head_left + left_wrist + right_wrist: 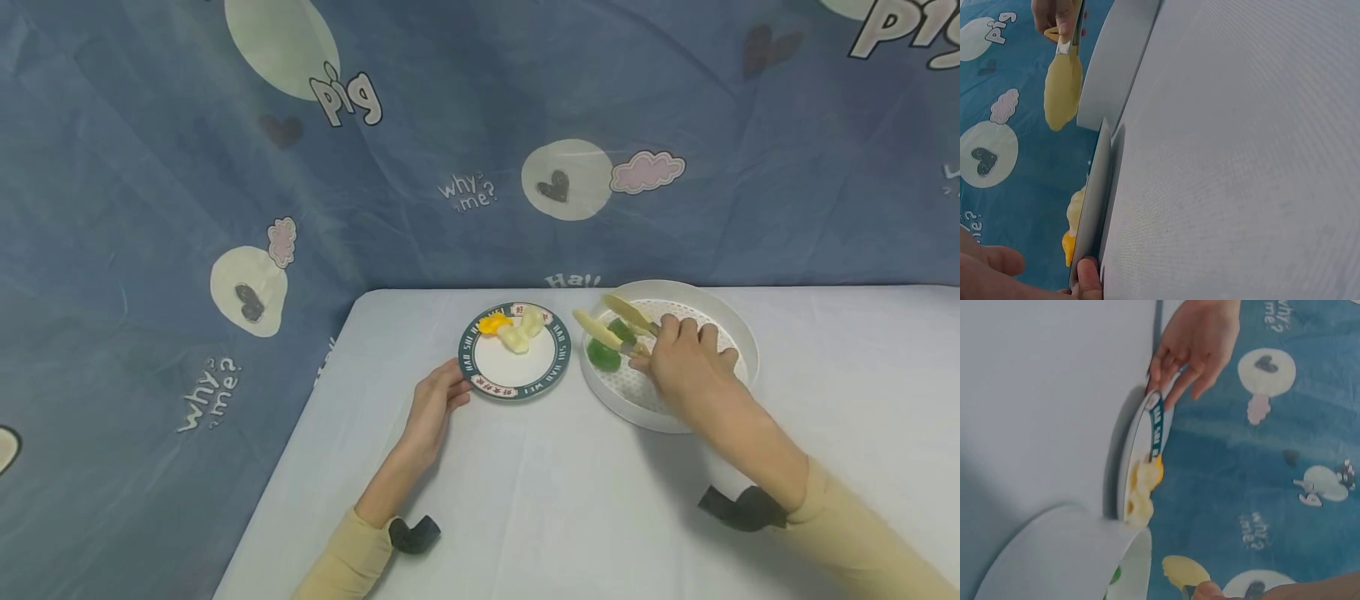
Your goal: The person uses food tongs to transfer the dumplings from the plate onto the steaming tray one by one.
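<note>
My left hand [435, 408] holds the left rim of a white plate [506, 371] with a green lettered border, a finger tucked under its edge. On the plate lie an orange-yellow piece [495, 323] and pale yellow pieces [515, 337], of unclear kind. To the right, my right hand [693, 367] grips tongs [630, 313] with cream-yellow tips. The tips are spread apart above a round white tray [742, 333] with a dotted floor, nothing pinched between them. Green rounded pieces [603, 356] lie in the tray beneath the tongs.
A white cloth covers the table [525, 500], whose back edge runs just behind the plate and tray. Behind it hangs a blue printed curtain [450, 125]. The tray's tall side wall [1054, 550] stands close beside the plate.
</note>
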Action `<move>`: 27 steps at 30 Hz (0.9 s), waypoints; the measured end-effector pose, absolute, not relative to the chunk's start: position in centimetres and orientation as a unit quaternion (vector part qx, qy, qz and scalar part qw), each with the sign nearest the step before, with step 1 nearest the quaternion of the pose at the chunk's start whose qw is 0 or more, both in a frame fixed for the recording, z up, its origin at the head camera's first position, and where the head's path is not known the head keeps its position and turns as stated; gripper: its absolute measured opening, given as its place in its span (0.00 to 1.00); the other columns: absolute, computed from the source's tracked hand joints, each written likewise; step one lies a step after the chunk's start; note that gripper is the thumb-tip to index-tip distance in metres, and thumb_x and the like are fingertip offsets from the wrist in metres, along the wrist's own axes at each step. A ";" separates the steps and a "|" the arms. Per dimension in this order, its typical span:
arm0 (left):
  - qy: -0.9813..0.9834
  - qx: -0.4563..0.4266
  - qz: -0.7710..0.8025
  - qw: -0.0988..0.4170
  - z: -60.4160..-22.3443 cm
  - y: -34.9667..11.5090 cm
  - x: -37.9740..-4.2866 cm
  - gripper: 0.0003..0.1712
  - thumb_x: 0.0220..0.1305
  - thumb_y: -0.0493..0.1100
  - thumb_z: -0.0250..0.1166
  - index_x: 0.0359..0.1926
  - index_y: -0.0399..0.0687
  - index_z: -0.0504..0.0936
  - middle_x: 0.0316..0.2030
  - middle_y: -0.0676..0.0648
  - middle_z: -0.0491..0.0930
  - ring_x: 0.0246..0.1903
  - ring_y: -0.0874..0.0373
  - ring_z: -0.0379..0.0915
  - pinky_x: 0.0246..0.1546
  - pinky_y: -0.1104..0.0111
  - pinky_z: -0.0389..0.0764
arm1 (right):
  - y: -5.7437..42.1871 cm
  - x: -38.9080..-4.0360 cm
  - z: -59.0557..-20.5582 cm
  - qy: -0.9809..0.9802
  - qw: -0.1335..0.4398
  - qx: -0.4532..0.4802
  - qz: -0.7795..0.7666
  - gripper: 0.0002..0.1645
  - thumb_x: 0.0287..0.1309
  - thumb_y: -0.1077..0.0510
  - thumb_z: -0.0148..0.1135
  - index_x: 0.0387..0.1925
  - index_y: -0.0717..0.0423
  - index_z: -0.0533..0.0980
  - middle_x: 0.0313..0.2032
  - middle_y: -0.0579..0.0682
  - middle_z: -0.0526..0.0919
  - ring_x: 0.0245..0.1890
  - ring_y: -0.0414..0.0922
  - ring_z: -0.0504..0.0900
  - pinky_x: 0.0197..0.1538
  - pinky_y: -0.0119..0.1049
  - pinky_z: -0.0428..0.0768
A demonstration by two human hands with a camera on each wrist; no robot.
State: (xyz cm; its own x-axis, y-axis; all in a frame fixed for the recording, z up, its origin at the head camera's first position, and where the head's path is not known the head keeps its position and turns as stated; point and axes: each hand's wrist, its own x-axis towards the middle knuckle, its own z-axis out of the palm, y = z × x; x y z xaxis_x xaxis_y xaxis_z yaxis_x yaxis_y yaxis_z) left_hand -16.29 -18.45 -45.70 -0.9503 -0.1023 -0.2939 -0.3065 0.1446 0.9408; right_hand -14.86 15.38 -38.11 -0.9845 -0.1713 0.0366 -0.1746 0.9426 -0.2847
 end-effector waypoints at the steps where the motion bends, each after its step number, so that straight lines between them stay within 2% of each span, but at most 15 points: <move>1: 0.752 -0.136 0.640 0.080 -45.7 -18.5 -16.3 0.35 0.82 0.50 0.51 0.81 0.38 0.63 0.59 0.43 0.77 0.57 0.57 0.75 0.63 0.73 0.85 | 15.0 -14.8 -38.1 -0.985 0.011 0.092 0.145 0.37 0.77 0.48 0.63 0.57 0.81 0.63 0.40 0.75 0.73 0.42 0.71 0.72 0.33 0.68 0.77; 8: 0.751 -0.136 0.642 0.079 -45.9 -18.5 -16.4 0.35 0.82 0.49 0.51 0.81 0.38 0.63 0.59 0.43 0.77 0.57 0.57 0.75 0.62 0.74 0.85 | 12.5 -14.7 -38.0 -0.984 0.016 0.108 0.140 0.32 0.75 0.48 0.66 0.51 0.76 0.67 0.36 0.66 0.72 0.37 0.60 0.69 0.29 0.55 0.73; 13: 0.749 -0.139 0.643 0.077 -45.9 -18.4 -16.4 0.34 0.82 0.48 0.51 0.81 0.37 0.64 0.60 0.42 0.77 0.56 0.57 0.76 0.61 0.73 0.86 | 11.0 -14.7 -37.8 -0.984 0.002 0.111 0.137 0.34 0.74 0.47 0.67 0.54 0.75 0.67 0.38 0.65 0.72 0.39 0.59 0.69 0.32 0.52 0.71; 18: 0.752 -0.145 0.639 0.077 -45.8 -18.5 -16.5 0.34 0.82 0.49 0.51 0.81 0.39 0.64 0.61 0.43 0.77 0.57 0.57 0.75 0.64 0.71 0.85 | 9.4 -14.6 -38.0 -0.983 0.031 0.139 0.117 0.33 0.73 0.45 0.68 0.51 0.74 0.69 0.41 0.68 0.75 0.43 0.62 0.75 0.34 0.58 0.80; 21: 0.755 -0.145 0.635 0.077 -45.9 -18.5 -16.5 0.34 0.82 0.50 0.51 0.81 0.39 0.64 0.62 0.42 0.77 0.58 0.56 0.76 0.66 0.69 0.85 | 8.4 -14.7 -38.2 -0.982 0.042 0.153 0.102 0.35 0.73 0.45 0.67 0.54 0.76 0.70 0.43 0.70 0.76 0.46 0.65 0.77 0.39 0.65 0.84; 27: 0.757 -0.146 0.632 0.076 -45.9 -18.4 -16.5 0.34 0.82 0.50 0.52 0.81 0.39 0.65 0.62 0.42 0.78 0.57 0.57 0.76 0.63 0.71 0.86 | 7.0 -15.4 -38.7 -0.980 0.034 0.163 0.113 0.33 0.73 0.47 0.67 0.53 0.76 0.71 0.40 0.68 0.77 0.46 0.66 0.77 0.50 0.72 0.85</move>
State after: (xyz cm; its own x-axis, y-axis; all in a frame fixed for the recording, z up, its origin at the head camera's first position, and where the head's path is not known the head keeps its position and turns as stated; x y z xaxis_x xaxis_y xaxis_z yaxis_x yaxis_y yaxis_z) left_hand -16.46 -18.37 -45.95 -0.9456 -0.1260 -0.3000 -0.3177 0.1578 0.9350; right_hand -15.40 6.98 -38.69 -0.9448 -0.3107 0.1038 -0.3262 0.9217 -0.2100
